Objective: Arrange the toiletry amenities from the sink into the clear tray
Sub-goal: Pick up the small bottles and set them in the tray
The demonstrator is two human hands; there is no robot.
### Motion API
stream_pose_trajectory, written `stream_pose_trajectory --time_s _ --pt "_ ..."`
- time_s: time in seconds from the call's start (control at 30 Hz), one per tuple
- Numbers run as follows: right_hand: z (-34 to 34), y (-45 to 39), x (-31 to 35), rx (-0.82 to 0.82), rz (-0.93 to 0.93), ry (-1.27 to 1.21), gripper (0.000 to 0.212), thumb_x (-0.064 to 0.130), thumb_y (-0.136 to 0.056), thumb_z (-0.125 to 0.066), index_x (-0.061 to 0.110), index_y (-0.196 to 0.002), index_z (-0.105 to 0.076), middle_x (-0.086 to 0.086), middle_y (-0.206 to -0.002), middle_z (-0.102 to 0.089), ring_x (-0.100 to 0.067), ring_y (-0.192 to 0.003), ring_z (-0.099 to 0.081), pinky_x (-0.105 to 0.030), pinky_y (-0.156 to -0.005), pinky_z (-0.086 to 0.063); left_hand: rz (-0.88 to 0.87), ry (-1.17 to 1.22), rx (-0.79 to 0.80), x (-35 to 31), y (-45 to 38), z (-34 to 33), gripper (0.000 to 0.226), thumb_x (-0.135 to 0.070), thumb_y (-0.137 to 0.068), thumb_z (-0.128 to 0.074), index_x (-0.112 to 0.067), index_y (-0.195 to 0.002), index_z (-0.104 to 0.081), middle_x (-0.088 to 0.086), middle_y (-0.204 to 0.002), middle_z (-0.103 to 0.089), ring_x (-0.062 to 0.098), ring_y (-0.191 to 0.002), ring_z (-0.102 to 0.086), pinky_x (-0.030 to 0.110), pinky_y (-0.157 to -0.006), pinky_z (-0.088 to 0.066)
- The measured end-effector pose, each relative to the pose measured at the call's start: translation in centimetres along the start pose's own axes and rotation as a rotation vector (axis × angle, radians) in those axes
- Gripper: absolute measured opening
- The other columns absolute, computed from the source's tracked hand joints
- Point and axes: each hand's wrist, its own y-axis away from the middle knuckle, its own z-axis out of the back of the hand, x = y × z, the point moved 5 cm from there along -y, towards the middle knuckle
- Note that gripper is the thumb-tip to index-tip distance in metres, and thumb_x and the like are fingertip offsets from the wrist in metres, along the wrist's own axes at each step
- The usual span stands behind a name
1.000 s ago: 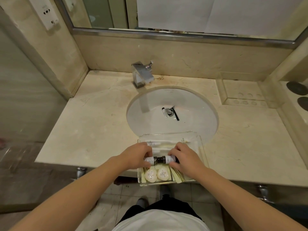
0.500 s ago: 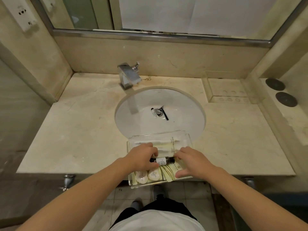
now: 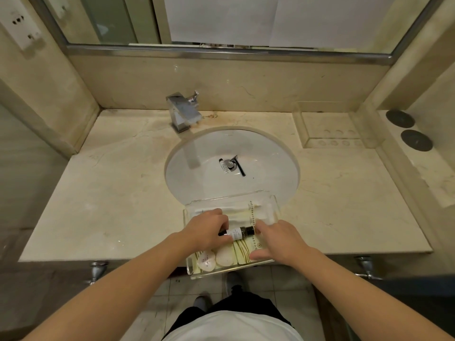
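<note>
Pinching the light, slick little bottle (image 3: 240, 233) mid-body, left hand (image 3: 209, 230) fingers closed on it; right hand (image 3: 278, 239) fingers spread over the clear tray (image 3: 275, 205)

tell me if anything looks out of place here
Yes. A small bottle and a thin black stick lie in the sink basin by the drain, not yet in the clear tray. The tray itself overhangs the counter's front edge. The left hand holds another small bottle in it.
</note>
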Motion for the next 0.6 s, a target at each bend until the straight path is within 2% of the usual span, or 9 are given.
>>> stream_pose_trajectory --time_s 0.1,0.33,0.5,0.6 --pt "0.3 -0.2 0.4 0.002 -0.007 0.037 0.070 0.073 -0.069 -0.062 0.020 -0.112 -0.045 -0.006 -0.093 -0.070 -0.029 -0.083 -0.062 -0.033 -0.063 -0.036 -0.002 0.019 -0.001 0.1 0.0 0.0 0.030 -0.047 -0.084 -0.061 -0.020 -0.098 -0.060 -0.003 -0.100 -0.058 0.016 -0.085 -0.054 0.028 -0.072 -0.045" --pt "0.4 -0.5 1.1 -0.006 -0.038 0.126 0.073 0.073 -0.071 -0.059 0.017 -0.115 -0.045 -0.006 -0.096 -0.070 -0.029 -0.086 -0.065 -0.032 -0.064 -0.035 -0.008 0.048 0.003 0.3 0.0 0.0 0.029 -0.047 -0.084 -0.062 -0.021 -0.096 -0.060 -0.004 -0.097 -0.060 0.015 -0.086 -0.055 0.028 -0.073 -0.046" --pt "0.6 -0.7 0.3 -0.027 -0.022 0.093 0.076 0.080 -0.067 -0.055 0.019 -0.111 -0.045 -0.003 -0.089 -0.069 -0.027 -0.081 -0.065 -0.033 -0.065 -0.041 -0.016 0.071 0.016 0.5 0.0 0.1 0.029 -0.048 -0.083 -0.063 -0.022 -0.095 -0.060 -0.005 -0.096 -0.060 0.014 -0.085 -0.055 0.029 -0.075 -0.048" --pt "1.1 -0.7 -0.5 -0.080 -0.029 0.035 0.072 0.081 -0.071 -0.048 0.022 -0.111 -0.046 0.000 -0.091 -0.070 -0.024 -0.082 -0.065 -0.034 -0.070 -0.046 -0.007 0.096 0.011 0.8 -0.2 0.2 0.028 -0.049 -0.083 -0.062 -0.023 -0.094 -0.060 -0.007 -0.093 -0.058 0.013 -0.083 -0.055 0.028 -0.073 -0.048"
